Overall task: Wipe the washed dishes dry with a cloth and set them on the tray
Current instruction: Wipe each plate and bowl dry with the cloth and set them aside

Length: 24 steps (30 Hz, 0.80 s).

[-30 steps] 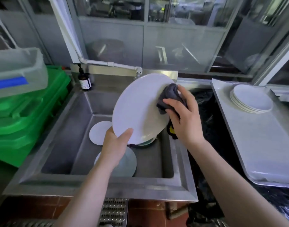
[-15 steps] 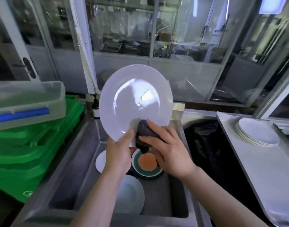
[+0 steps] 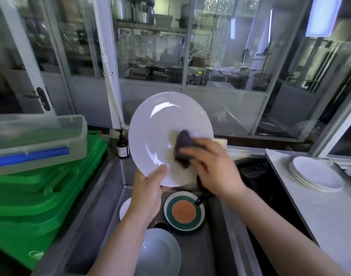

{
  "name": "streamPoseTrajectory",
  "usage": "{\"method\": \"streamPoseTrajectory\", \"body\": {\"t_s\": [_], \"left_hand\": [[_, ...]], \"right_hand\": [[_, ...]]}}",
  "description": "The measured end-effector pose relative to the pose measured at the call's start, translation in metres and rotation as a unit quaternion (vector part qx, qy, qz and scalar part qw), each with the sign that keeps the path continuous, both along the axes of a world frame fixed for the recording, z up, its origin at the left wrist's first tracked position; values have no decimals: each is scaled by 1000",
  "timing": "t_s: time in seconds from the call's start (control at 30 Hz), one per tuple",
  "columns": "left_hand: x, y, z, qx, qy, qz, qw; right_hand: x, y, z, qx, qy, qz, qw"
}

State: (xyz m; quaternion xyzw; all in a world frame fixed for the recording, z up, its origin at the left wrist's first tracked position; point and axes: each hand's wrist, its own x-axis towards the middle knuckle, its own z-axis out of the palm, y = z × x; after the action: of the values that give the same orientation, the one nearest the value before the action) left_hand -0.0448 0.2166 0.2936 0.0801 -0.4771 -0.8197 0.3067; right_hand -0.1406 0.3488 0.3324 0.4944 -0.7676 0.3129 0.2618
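Observation:
A large white plate (image 3: 162,132) stands upright above the steel sink (image 3: 103,222), its face toward me. My left hand (image 3: 148,194) grips its lower rim, thumb on the front. My right hand (image 3: 214,168) holds a dark grey cloth (image 3: 182,146) against the plate's lower right face. In the sink lie a small plate with a green ring and orange centre (image 3: 184,211), a pale blue plate (image 3: 160,253) and a white plate (image 3: 124,208) partly hidden by my left arm. A stack of white plates (image 3: 316,176) sits on the grey tray (image 3: 318,212) at right.
Green crates (image 3: 41,196) with a clear lidded box (image 3: 35,140) on top stand left of the sink. A brown pump bottle (image 3: 122,148) sits at the sink's back edge. A black bag (image 3: 254,176) lies between sink and tray. Glass partitions rise behind.
The plate has been raised and turned upright to face me. The cloth hand slid from the plate's right edge to its bottom, then up onto the lower right face. My view tilted upward.

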Motion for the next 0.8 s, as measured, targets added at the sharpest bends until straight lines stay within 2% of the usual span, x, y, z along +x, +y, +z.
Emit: {"method": "streamPoseTrajectory", "body": {"t_s": [0.07,0.13,0.2,0.3,0.37,0.5,0.6,0.7,0.8], "left_hand": [[1,1,2,-23,-11,-14,1000],[0,4,6,-41,-3,-36,999],[-3,4,11,-63,-3,-22,998],[-5,0,14,-74,6,3,997],[-4,-3,10,-72,17,-1,997],[0,-7,7,-83,-17,-11,996],[-4,-4,8,-131,-43,-20,990],[-9,2,7,-181,-69,-28,981],[-10,3,6,-175,-71,-30,982]], "right_hand": [[-18,-2,17,-73,-60,-93,991],[-19,-11,25,-101,-74,-143,982],[-1,-22,19,-89,-31,-94,991],[24,-27,6,-21,33,19,999],[16,-24,10,-19,32,20,999],[-17,-13,30,-120,-74,-142,980],[-22,-24,46,-153,-85,-196,965],[-10,-43,58,-167,-54,-142,974],[8,-52,55,-101,0,-40,994]]}}
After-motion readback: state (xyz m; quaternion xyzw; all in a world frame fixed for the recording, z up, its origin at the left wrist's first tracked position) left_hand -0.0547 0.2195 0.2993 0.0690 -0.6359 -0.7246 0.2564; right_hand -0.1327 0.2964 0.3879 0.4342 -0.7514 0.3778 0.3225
